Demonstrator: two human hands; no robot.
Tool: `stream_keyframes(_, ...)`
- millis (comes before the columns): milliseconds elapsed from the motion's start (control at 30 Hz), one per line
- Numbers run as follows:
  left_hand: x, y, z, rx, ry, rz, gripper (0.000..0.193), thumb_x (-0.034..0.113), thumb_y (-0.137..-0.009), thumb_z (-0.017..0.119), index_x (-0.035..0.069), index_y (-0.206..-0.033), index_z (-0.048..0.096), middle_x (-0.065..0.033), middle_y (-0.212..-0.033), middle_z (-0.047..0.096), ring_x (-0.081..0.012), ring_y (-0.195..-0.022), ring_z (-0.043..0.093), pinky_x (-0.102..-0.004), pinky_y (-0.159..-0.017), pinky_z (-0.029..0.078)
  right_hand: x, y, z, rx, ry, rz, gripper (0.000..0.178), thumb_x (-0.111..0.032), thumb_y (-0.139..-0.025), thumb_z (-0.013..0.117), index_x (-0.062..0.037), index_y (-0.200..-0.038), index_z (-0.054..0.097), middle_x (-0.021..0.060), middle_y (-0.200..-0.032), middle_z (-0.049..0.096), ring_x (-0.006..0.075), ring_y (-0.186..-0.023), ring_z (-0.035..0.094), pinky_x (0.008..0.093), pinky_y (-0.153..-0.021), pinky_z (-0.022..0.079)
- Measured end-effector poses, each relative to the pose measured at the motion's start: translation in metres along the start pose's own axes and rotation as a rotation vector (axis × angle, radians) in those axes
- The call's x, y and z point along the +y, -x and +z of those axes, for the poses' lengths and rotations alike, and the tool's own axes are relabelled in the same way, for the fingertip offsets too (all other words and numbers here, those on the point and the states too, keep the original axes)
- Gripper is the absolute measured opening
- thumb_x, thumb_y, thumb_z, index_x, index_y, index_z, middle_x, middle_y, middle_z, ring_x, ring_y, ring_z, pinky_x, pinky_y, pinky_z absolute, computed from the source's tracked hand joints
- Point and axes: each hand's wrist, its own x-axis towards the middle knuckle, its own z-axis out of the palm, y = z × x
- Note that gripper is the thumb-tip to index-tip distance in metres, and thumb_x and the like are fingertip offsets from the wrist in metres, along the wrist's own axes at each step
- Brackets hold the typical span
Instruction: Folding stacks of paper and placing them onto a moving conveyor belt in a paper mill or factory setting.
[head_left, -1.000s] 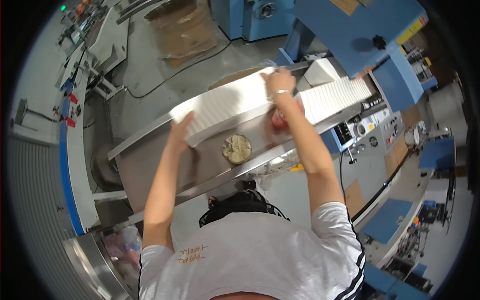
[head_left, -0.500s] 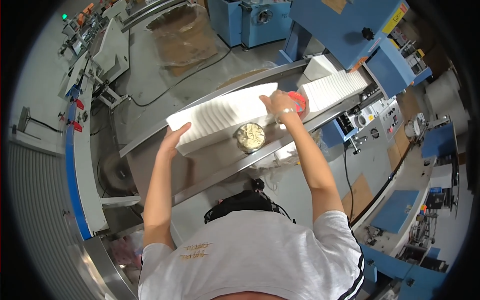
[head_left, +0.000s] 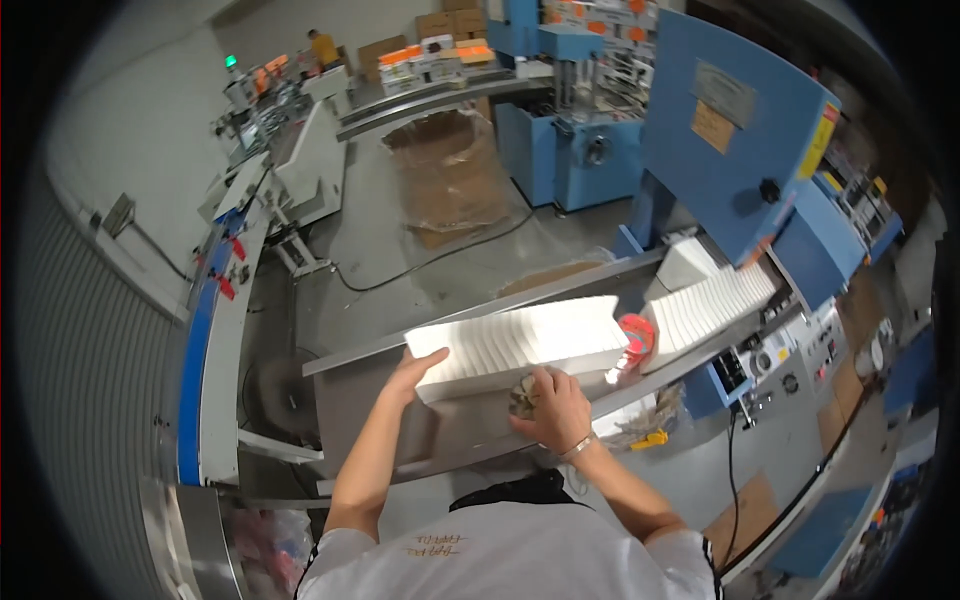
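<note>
A long row of white, soft-looking sheets (head_left: 520,345) stands packed on edge in a metal trough (head_left: 350,415). At its left end my left hand (head_left: 407,376) is closed round the corner, thumb over the near top edge. My right hand (head_left: 562,412) wraps over a round container with pale, crumpled contents (head_left: 520,398), against the row's near side; part of it is hidden under my fingers. Beyond the row's right end sits a red-topped round container (head_left: 636,340). A second row of white sheets (head_left: 705,315) continues from there toward the blue machine.
The blue machine (head_left: 735,130) stands over the trough's right end. A large brown carton lined with plastic (head_left: 440,170) is on the floor behind, with a black cable (head_left: 440,262) nearby. A blue-edged bench (head_left: 205,370) runs along the left. Far back, a person (head_left: 323,48) wears yellow.
My right hand has left the row's right end near the red-topped container and come down onto the crumpled-filled container. My left hand stays at the row's left end. The view has tilted up.
</note>
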Motion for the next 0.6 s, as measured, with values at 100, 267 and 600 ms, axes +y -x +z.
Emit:
stream_keyframes(100, 0.003, -0.003, 0.001, -0.038, 0.081, -0.024, 0.089, 0.028, -0.075, 0.081, -0.002, -0.142, 0.029, -0.0134, -0.137, 0.047, -0.0251, -0.127, 0.044, -0.0345, -0.105, 0.035, 0.011, -0.029, -0.045, 0.185, -0.114, -0.140, 0.086, -0.037, -0.058, 0.083, -0.0088, -0.131, 0.046, 0.0155, -0.111, 0.056, 0.0344, -0.103, 0.055, 0.0435, -0.082, 0.050)
stream_keyframes(267, 0.011, 0.007, 0.002, -0.018, 0.090, 0.006, 0.085, 0.026, -0.081, 0.075, 0.001, -0.145, 0.026, -0.0121, -0.142, 0.043, -0.0241, -0.131, 0.040, -0.0340, -0.108, 0.030, 0.103, -0.150, -0.084, 0.442, 0.016, 0.066, 0.082, -0.041, -0.070, 0.074, -0.0034, -0.135, 0.040, 0.0233, -0.118, 0.050, 0.0398, -0.106, 0.052, 0.0473, -0.086, 0.047)
stream_keyframes(600, 0.015, 0.019, 0.006, 0.025, 0.061, -0.089, 0.092, 0.030, -0.083, 0.073, 0.005, -0.150, 0.017, -0.0116, -0.151, 0.030, -0.0247, -0.141, 0.026, -0.0356, -0.114, 0.018, 0.288, -0.223, -0.034, 0.011, 0.502, 0.457, 0.065, -0.044, -0.074, 0.065, -0.0045, -0.124, 0.049, 0.0245, -0.118, 0.055, 0.0379, -0.107, 0.058, 0.0448, -0.091, 0.048)
